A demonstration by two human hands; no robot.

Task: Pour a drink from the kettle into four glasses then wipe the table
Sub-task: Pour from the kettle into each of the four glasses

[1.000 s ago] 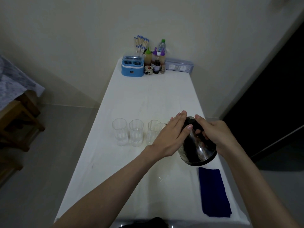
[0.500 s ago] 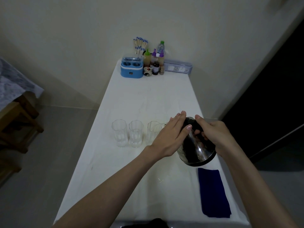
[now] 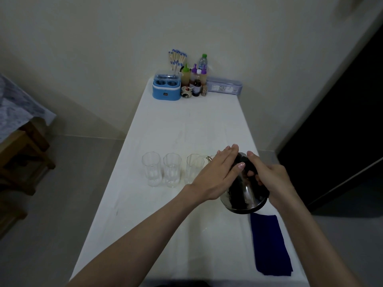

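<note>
White table (image 3: 186,129); steel kettle (image 3: 244,193) lifted, tilted left toward glasses, near right edge; blue cloth (image 3: 269,243) just behind it, unused; right hand (image 3: 269,179) curled round black handle; left hand (image 3: 217,172) flat, fingers straight, pressing lid; three glasses visible, rightmost (image 3: 193,168) at spout, fourth hidden; pouring step; next: steady tilt, then shift along row.

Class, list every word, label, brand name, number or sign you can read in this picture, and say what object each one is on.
No text here can be read.
Small dark badge on the blue plastic container: too small to read.
Labels on the clear lidded box: blurred.
Labels on the small dark glass bottle and the clear water bottle with green cap: too small to read.
</note>
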